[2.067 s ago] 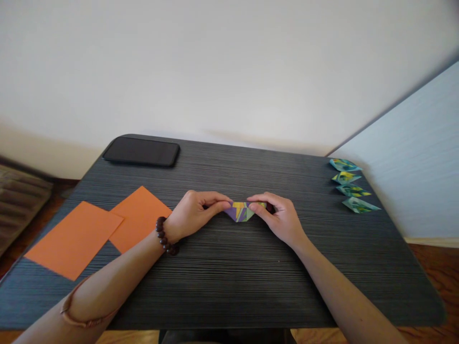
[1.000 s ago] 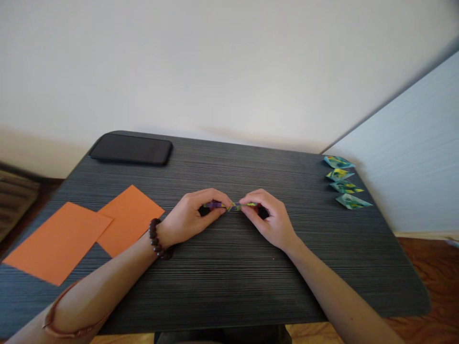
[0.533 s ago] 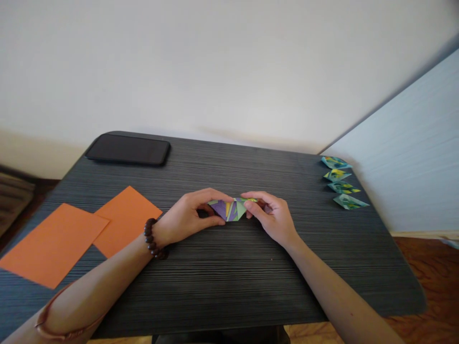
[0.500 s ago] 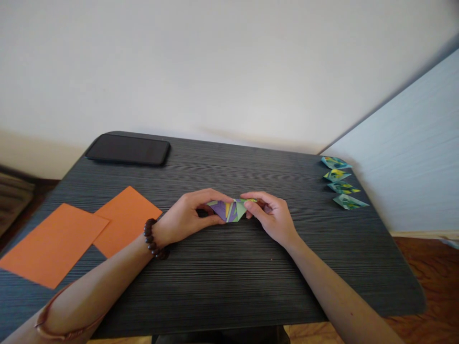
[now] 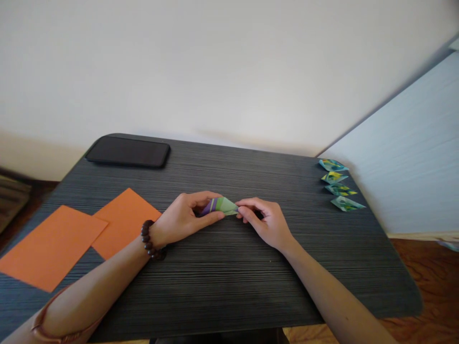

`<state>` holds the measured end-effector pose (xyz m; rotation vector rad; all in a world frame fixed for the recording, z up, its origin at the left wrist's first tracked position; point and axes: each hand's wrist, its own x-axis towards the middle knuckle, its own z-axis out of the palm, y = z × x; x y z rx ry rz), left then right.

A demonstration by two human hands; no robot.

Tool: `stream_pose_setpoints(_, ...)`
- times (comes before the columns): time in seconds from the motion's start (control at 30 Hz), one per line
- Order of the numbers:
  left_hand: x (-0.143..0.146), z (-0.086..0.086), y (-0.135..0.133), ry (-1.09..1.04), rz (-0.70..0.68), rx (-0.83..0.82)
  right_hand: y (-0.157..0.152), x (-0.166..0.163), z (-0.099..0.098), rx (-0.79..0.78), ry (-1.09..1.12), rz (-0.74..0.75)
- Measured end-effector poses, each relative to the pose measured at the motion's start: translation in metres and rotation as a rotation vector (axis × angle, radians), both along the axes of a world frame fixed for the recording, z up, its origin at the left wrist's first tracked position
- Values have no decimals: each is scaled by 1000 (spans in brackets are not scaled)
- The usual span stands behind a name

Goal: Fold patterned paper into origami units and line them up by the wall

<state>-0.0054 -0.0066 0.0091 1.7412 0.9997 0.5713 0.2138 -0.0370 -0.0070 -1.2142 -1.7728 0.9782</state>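
Between my hands, above the middle of the table, is a small piece of folded paper (image 5: 223,206) with purple and green patterning. My left hand (image 5: 186,215) is closed on its left end, thumb along the lower edge and fingers behind. The thumb and index finger of my right hand (image 5: 263,220) pinch the pale green pointed tip at the right. My left fingertips are partly hidden behind the paper. Several folded paper pieces (image 5: 347,204) in teal and yellow lie in a column at the table's right side.
A dark wood-grain table (image 5: 222,286) stands against a white wall. Two overlapping orange paper sheets (image 5: 53,246) lie at the left, the farther one partly behind my left wrist. A black phone (image 5: 128,151) rests at the back left corner. A pale panel (image 5: 412,153) rises at the right.
The folded paper has turned in my fingers and now shows a pale green face tapering to the right. My right hand has shifted slightly left and down to its tip.
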Motion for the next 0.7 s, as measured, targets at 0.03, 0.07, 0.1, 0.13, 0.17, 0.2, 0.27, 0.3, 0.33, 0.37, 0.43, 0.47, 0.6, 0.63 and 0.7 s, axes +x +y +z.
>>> stream_pose_setpoints(0.03, 0, -1, 0, -1, 4, -7, -1, 0, 0, 10, -3, 10)
stream_pose_setpoints(0.07, 0, -2, 0, -7, 6, -23, -1, -1, 0, 17, 8, 12)
stream_pose_setpoints(0.1, 0, -2, -1, -19, 5, -49, -2, -1, 0, 22, 27, 7)
stream_pose_setpoints(0.13, 1, -3, -1, -37, 9, -80, -2, -1, 0, 25, 48, 0)
stream_pose_setpoints(0.17, 1, -3, 0, -56, 15, -112, -3, -2, -1, 28, 64, -4)
stream_pose_setpoints(0.2, 1, -4, 0, -72, 22, -142, -3, -2, -1, 30, 74, -5)
stream_pose_setpoints(0.27, 1, -3, 0, -85, 36, -171, -3, -2, -1, 37, 72, 6)
stream_pose_setpoints(0.3, 0, -3, 0, -78, 34, -171, -4, -3, -1, 42, 60, 16)
stream_pose_setpoints(0.33, 0, -3, -1, -65, 29, -158, -4, -3, -1, 49, 42, 23)
stream_pose_setpoints(0.37, 0, -2, -1, -46, 21, -133, -4, -3, 0, 54, 17, 29)
stream_pose_setpoints(0.43, 2, -1, -2, 1, 0, -49, -5, -4, 0, 61, -30, 35)
stream_pose_setpoints(0.47, 2, -1, -2, 17, -14, 3, -5, -4, 1, 60, -51, 35)
stream_pose_setpoints(0.6, 6, 0, -3, 6, -12, 275, -6, -5, 4, 41, -94, 33)
stream_pose_setpoints(0.63, 6, 0, -3, 12, 15, 347, -6, -5, 5, 36, -101, 35)
stream_pose_setpoints(0.7, 6, 0, -2, 45, 63, 443, -6, -5, 6, 31, -111, 39)
